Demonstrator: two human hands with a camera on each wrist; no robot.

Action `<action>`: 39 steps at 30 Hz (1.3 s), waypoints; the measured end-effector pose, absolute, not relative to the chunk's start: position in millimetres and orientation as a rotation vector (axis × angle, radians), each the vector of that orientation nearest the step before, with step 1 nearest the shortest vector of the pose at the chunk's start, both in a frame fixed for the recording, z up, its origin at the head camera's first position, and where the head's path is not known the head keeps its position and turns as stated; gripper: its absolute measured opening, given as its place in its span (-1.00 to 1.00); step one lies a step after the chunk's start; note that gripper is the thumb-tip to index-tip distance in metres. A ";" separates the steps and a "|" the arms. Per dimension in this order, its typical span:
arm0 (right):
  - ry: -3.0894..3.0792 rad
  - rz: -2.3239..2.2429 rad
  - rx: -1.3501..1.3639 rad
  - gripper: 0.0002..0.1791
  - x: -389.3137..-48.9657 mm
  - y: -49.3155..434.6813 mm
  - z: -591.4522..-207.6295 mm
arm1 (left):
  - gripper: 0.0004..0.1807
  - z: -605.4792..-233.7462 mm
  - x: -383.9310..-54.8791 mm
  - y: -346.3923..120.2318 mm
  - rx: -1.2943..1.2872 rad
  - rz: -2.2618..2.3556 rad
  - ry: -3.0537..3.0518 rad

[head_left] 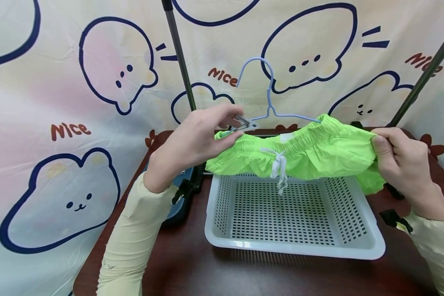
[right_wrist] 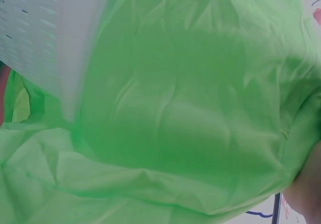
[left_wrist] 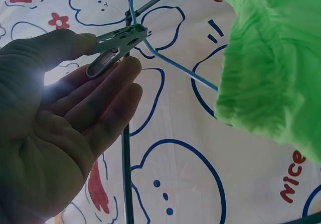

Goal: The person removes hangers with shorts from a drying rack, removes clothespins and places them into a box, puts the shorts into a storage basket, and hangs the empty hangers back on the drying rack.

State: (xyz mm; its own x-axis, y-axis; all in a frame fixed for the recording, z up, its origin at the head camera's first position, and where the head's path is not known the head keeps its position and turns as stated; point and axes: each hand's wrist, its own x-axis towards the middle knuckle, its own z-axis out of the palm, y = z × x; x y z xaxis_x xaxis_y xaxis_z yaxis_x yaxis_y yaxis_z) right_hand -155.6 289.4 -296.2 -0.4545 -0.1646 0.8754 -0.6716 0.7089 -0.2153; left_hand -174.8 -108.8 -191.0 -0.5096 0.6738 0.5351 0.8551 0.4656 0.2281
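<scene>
My left hand [head_left: 203,137] pinches a grey clothespin [head_left: 248,124] between thumb and fingers, beside the left end of the waistband. In the left wrist view the clothespin [left_wrist: 116,44] overlaps a bend of the blue hanger [left_wrist: 180,69]; whether it clamps the wire I cannot tell. Bright green shorts [head_left: 329,150] with a white drawstring [head_left: 279,164] stretch sideways across the hanger [head_left: 270,92], whose right arm runs into the waistband. At the right end, my right hand [head_left: 407,164] grips the fabric with thumb and curled fingers. Green cloth [right_wrist: 185,103] fills most of the right wrist view.
Below the shorts, a light grey perforated basket [head_left: 296,250] stands on a dark brown table [head_left: 244,275]. Behind my left forearm lies a blue object [head_left: 177,209], partly hidden. Dark poles [head_left: 181,57] rise on both sides, before a printed cloth backdrop [head_left: 77,222].
</scene>
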 end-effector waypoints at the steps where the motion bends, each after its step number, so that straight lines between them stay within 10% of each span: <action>1: -1.989 0.687 0.639 -0.53 -155.3 289.5 -296.1 | -0.61 -191.7 -174.2 -111.4 -1.279 -0.677 -2.364; 39: -1.960 0.691 0.614 -0.51 -154.0 292.7 -292.0 | -0.69 -252.4 -195.9 -219.2 -0.786 -0.487 -2.961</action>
